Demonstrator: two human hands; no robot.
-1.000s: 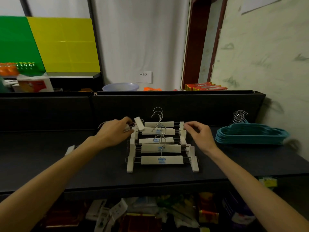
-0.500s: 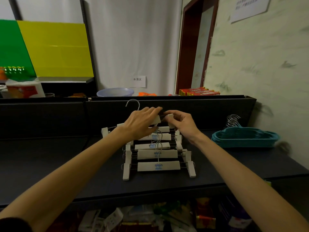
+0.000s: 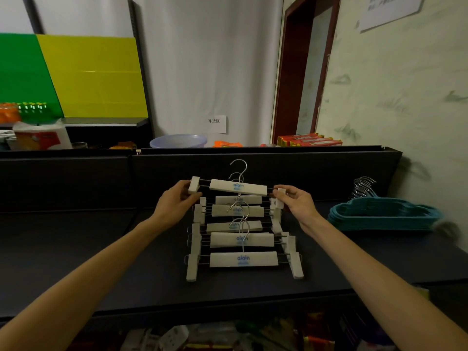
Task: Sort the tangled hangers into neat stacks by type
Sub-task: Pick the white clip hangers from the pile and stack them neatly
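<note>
A white clip hanger (image 3: 238, 187) with a metal hook is held level above the far end of a row of white clip hangers (image 3: 242, 239) lying on the dark counter (image 3: 101, 249). My left hand (image 3: 174, 202) grips its left clip. Pinching its right clip is my right hand (image 3: 295, 201). Several of the same white hangers lie overlapping, hooks pointing away from me. A stack of teal plastic hangers (image 3: 385, 215) with metal hooks rests at the right of the counter.
A black back panel (image 3: 304, 171) rises behind the counter. Beyond it stand a pale blue bowl (image 3: 178, 141), red boxes (image 3: 309, 140) and yellow and green boards. The wall is close on the right. Packaged goods fill the shelf below the counter's front edge.
Both hands lifted one white clip hanger from the counter's left, brought it over the row, and spread apart to hold it by its two end clips. The camera tilted upward.
</note>
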